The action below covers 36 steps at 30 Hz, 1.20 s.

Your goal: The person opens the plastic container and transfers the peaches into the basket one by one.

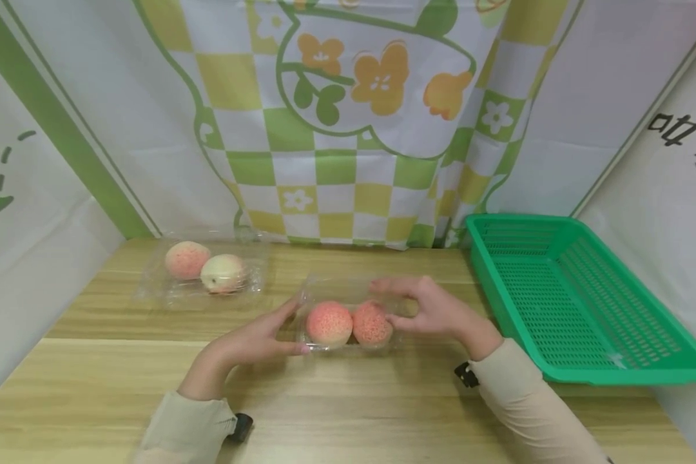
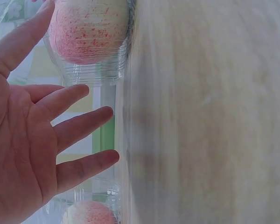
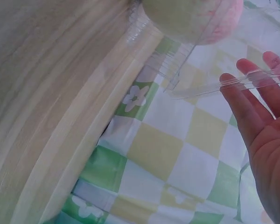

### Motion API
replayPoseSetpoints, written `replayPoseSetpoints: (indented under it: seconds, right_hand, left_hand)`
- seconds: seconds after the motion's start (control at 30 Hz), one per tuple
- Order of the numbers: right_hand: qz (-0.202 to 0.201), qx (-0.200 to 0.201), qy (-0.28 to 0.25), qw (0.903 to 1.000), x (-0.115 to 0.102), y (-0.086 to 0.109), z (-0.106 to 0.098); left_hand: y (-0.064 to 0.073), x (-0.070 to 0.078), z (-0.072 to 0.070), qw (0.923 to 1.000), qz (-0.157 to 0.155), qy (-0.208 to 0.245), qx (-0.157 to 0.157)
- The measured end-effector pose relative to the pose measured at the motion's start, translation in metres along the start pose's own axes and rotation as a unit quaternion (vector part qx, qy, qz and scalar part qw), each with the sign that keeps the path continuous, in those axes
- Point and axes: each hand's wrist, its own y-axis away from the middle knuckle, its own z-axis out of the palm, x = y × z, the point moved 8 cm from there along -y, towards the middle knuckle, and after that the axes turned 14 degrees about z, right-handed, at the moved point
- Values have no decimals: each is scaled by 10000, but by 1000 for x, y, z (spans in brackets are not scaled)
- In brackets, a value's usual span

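A clear plastic clamshell box [image 1: 348, 348] sits mid-table with two pink peaches inside, a left peach [image 1: 329, 323] and a speckled right peach [image 1: 373, 323]. My left hand [image 1: 261, 335] is at the box's left side, thumb by its front corner; in the left wrist view the fingers [image 2: 84, 128] are spread and straight. At the right end, my right hand [image 1: 432, 309] has its thumb beside the right peach and its fingers at the upper edge. The right wrist view shows those fingertips [image 3: 228, 81] against the transparent lid edge [image 3: 200, 93], nearly straight.
Another clear box [image 1: 156, 290] with two peaches stands at the back left. A green plastic basket [image 1: 620, 374] occupies the table's right side, close to my right forearm. A checked, flowered curtain [image 1: 348, 174] hangs along the back edge of the wooden table [image 1: 336, 419].
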Motion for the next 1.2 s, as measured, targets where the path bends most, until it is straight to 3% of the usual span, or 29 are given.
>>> replayPoseSetpoints:
  seconds: [0.17, 0.3, 0.43, 0.57, 0.9, 1.0, 1.2]
  right_hand:
    - [95, 229, -469, 9986, 5, -4, -10]
    - [411, 409, -888, 9944, 11, -10, -17]
    - [868, 511, -1433, 9845, 20, -14, -21]
    - [1245, 612, -1873, 9725, 30, -17, -23]
    - [1701, 948, -2278, 9540, 45, -29, -33]
    - [1794, 902, -2692, 9419, 50, -34, -34]
    - [2139, 963, -3216, 9174, 66, -43, -36]
  left_hand:
    - [-2, 2, -1, 9998, 159, 97, 9]
    - [-4, 3, -3, 9995, 276, 106, 64]
    - [-6, 4, -6, 9988, 453, 28, 176]
    - [-8, 4, -7, 9977, 557, 312, 208]
    - [-4, -4, -6, 9955, 98, 898, 289]
    - [-3, -7, -5, 9945, -35, 1010, 268]
    - [-4, -7, -3, 9939, -11, 1082, 211]
